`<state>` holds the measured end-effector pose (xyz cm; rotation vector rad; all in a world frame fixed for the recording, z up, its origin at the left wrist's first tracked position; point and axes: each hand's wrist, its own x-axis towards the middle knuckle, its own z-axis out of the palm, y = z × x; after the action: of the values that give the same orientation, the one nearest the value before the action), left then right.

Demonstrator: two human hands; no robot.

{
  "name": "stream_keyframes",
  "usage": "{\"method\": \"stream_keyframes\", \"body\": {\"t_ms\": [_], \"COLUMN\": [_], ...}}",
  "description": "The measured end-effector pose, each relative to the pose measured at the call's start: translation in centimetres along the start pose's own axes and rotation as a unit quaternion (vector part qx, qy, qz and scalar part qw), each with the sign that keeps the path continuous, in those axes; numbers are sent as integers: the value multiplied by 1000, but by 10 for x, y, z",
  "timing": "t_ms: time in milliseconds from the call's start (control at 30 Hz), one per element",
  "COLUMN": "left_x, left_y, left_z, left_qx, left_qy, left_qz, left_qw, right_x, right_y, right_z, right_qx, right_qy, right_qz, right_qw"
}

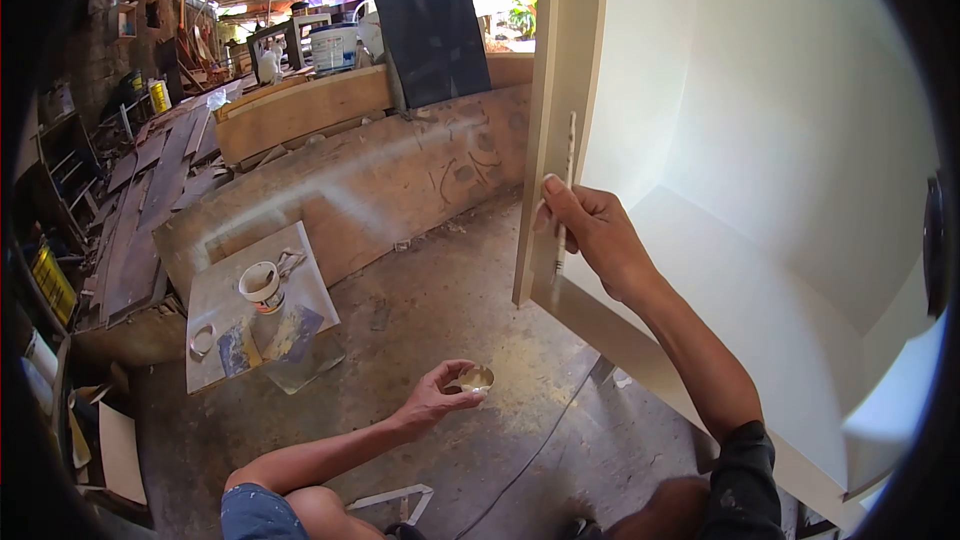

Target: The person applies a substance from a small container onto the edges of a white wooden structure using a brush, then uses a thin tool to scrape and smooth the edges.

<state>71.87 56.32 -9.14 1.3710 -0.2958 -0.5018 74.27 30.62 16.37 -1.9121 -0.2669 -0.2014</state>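
My right hand [600, 230] pinches a thin paintbrush [571, 150] with a pale striped handle, held upright with its lower end against the front edge of a cream cabinet [565, 70]. The lower tip looks blurred near the cabinet's bottom corner. Lower and to the left, my left hand [440, 398] grips a small round cup [478, 377] by its side, over the floor. Something yellowish-brown shows inside the cup.
On a low board [215, 290] at left stand a white tub [261, 285], a round lid [203, 340] and a stained blue sheet [290, 330]. A cable [530, 450] crosses the dusty floor. Long wooden panels [370, 190] and a black board [430, 30] lie beyond.
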Motion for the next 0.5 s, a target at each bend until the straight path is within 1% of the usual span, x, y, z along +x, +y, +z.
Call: {"method": "stream_keyframes", "body": {"t_ms": [67,167,267,300,367,400,467,500], "left_x": [9,17,23,24,20,18,17,12], "left_y": [-3,-10,-3,0,10,10,14,26], "left_z": [-2,-11,-22,-27,-35,-44,-66,-64], "left_qx": [-5,-8,-19,-31,13,4,-12,-19], "left_qy": [5,24,56,71,112,124,144,146], "left_qz": [11,26,34,35,58,64,85,94], "left_qw": [1000,999,998,996,992,990,986,985], "right_x": [11,14,-1,-7,-29,-37,-52,-57], "right_y": [-13,-29,-18,-10,10,19,38,48], "right_z": [6,22,41,52,77,84,107,114], "right_qx": [17,164,188,195,209,184,209,217], "right_qy": [1,-60,-21,7,66,59,61,52], "right_qz": [-62,-176,-213,-224,-239,-227,-258,-271], "right_qw": [998,969,959,955,946,955,941,936]}}
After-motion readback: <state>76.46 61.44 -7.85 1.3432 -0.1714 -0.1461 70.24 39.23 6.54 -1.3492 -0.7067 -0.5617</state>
